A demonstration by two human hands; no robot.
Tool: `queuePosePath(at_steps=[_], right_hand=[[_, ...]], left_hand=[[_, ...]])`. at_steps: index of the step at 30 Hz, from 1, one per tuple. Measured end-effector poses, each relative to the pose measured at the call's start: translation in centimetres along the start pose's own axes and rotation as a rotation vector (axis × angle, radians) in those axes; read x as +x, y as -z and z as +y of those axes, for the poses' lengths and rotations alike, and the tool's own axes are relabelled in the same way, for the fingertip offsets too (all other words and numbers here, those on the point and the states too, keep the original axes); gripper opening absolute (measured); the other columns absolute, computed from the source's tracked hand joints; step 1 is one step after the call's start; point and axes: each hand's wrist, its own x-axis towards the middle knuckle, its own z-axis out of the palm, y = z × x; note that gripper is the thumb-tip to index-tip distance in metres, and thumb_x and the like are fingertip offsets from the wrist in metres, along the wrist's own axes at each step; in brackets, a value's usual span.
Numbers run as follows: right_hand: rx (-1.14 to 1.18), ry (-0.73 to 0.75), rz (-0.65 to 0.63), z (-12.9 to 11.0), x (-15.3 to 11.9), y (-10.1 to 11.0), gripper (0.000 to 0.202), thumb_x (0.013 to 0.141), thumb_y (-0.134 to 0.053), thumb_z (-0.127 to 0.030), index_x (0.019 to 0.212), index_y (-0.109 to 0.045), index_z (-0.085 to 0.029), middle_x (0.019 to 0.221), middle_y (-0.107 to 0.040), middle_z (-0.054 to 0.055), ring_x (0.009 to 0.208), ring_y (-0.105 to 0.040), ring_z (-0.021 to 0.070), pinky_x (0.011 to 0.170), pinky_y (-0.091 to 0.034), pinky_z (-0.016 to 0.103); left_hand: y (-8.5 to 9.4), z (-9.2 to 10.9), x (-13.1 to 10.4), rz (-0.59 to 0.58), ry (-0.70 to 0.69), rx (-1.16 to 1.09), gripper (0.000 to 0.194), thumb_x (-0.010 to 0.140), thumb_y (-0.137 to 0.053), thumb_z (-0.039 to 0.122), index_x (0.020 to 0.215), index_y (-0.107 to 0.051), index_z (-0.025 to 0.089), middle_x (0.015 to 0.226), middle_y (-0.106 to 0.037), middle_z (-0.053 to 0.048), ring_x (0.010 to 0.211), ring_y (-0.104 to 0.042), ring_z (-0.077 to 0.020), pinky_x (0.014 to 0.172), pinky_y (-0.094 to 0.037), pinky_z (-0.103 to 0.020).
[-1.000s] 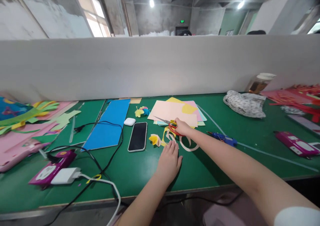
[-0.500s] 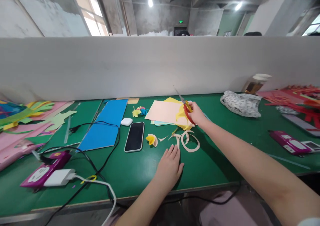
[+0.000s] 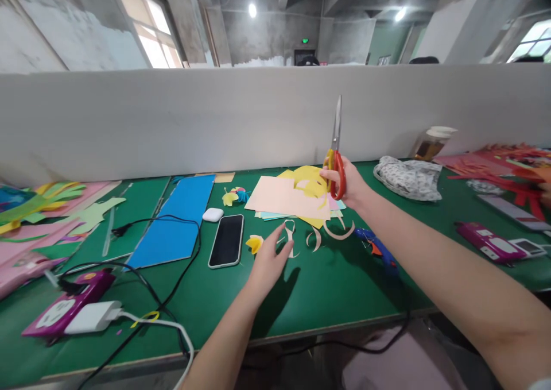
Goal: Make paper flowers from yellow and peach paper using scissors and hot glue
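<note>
My right hand [image 3: 350, 186] is closed round the red and yellow handles of a pair of scissors [image 3: 336, 143], raised above the table with the blades pointing up. Below it lies a yellow cut paper sheet [image 3: 310, 182] on a stack topped by pale pink paper [image 3: 271, 197]. My left hand [image 3: 271, 258] is lifted slightly, thumb and fingers at a thin cream paper strip [image 3: 290, 229], which it seems to pinch. Curled paper offcuts [image 3: 340, 235] lie to its right. Just left of the fingers sits a small yellow paper flower [image 3: 254, 243].
A phone [image 3: 226, 240], white earphone case [image 3: 213, 214] and blue board [image 3: 174, 223] lie left. Cables run from a purple power strip [image 3: 71, 304]. A blue glue gun [image 3: 379, 251] lies under my right forearm. A cloth bundle [image 3: 407, 178] and jar [image 3: 434, 143] stand right.
My right hand has risen, turning the scissors upright. My left hand has come up off the table and moved left. The paper offcuts have shifted, and the glue gun has come into view.
</note>
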Motion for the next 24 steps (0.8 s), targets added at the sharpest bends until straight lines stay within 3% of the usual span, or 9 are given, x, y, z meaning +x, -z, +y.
queuePosePath(at_steps=[3, 6, 9, 11, 13, 16, 21, 24], right_hand=[[0.08, -0.096, -0.134, -0.8, -0.9, -0.8, 0.037, 0.059, -0.07, -0.022, 0.089, -0.047, -0.022, 0.075, -0.051, -0.005, 0.066, -0.056, 0.0102, 0.066, -0.052, 0.028], [0.116, -0.184, -0.243, -0.9, -1.9, -2.0, 0.033, 0.061, -0.07, -0.019, 0.086, -0.048, -0.021, 0.073, -0.052, -0.005, 0.063, -0.056, 0.01, 0.063, -0.053, 0.028], [0.109, -0.263, -0.305, -0.6, -2.7, -3.1, 0.031, 0.06, -0.071, -0.017, 0.082, -0.049, -0.019, 0.071, -0.053, -0.004, 0.061, -0.056, 0.0106, 0.061, -0.053, 0.028], [0.089, -0.302, -0.318, -0.3, -2.8, -3.6, 0.032, 0.058, -0.072, -0.016, 0.08, -0.049, -0.019, 0.07, -0.054, -0.003, 0.061, -0.056, 0.0111, 0.059, -0.053, 0.028], [0.055, -0.322, -0.31, 0.1, -2.6, -3.9, 0.033, 0.058, -0.074, -0.016, 0.079, -0.049, -0.02, 0.066, -0.053, -0.004, 0.056, -0.055, 0.0107, 0.053, -0.05, 0.025], [-0.019, -0.34, -0.239, 0.9, -2.0, -3.7, 0.034, 0.06, -0.075, -0.021, 0.076, -0.046, -0.02, 0.058, -0.048, -0.005, 0.048, -0.049, 0.0089, 0.043, -0.041, 0.021], [-0.17, -0.322, -0.046, 2.6, -0.8, -2.4, 0.038, 0.064, -0.075, -0.038, 0.081, -0.046, -0.021, 0.061, -0.045, -0.006, 0.043, -0.037, 0.0054, 0.037, -0.033, 0.018], [-0.243, -0.311, -0.019, 2.5, -0.2, -1.4, 0.041, 0.066, -0.069, -0.052, 0.082, -0.048, -0.021, 0.066, -0.046, -0.004, 0.044, -0.037, 0.0053, 0.037, -0.032, 0.019]], left_hand=[[1.1, 1.5, 0.6, 0.051, -0.004, -0.214, 0.059, 0.086, -0.047, 0.036, 0.138, -0.024, 0.022, 0.142, -0.036, -0.014, 0.124, -0.045, -0.021, 0.094, -0.045, -0.034], [1.6, 2.8, 1.0, 0.098, -0.002, -0.549, 0.067, 0.075, -0.064, 0.031, 0.134, -0.033, 0.029, 0.146, -0.031, -0.008, 0.123, -0.045, -0.0217, 0.093, -0.044, -0.033], [1.5, 3.3, 1.3, 0.124, -0.01, -0.533, 0.05, 0.068, -0.07, 0.028, 0.116, -0.055, 0.026, 0.133, -0.048, -0.006, 0.115, -0.05, -0.0196, 0.09, -0.044, -0.028], [1.5, 3.3, 1.3, 0.116, 0.037, -0.495, 0.028, 0.067, -0.071, 0.03, 0.091, -0.065, 0.018, 0.107, -0.064, -0.007, 0.098, -0.058, -0.0184, 0.078, -0.046, -0.026], [1.6, 3.3, 1.1, 0.081, 0.1, -0.508, 0.022, 0.066, -0.07, 0.034, 0.076, -0.066, 0.014, 0.08, -0.067, -0.006, 0.073, -0.061, -0.0147, 0.063, -0.047, -0.024], [2.3, 3.4, 0.6, 0.033, 0.155, -0.56, 0.03, 0.066, -0.07, 0.035, 0.086, -0.065, 0.014, 0.064, -0.062, 0.0, 0.052, -0.055, -0.0091, 0.05, -0.043, -0.021], [3.4, 4.0, -0.2, 0.034, 0.205, -0.573, 0.047, 0.063, -0.072, 0.03, 0.106, -0.06, 0.014, 0.057, -0.06, 0.003, 0.044, -0.048, -0.0053, 0.046, -0.041, -0.018], [3.4, 4.2, -0.4, 0.067, 0.238, -0.554, 0.054, 0.063, -0.073, 0.028, 0.113, -0.056, 0.013, 0.055, -0.059, 0.004, 0.046, -0.048, -0.0053, 0.045, -0.04, -0.017]])
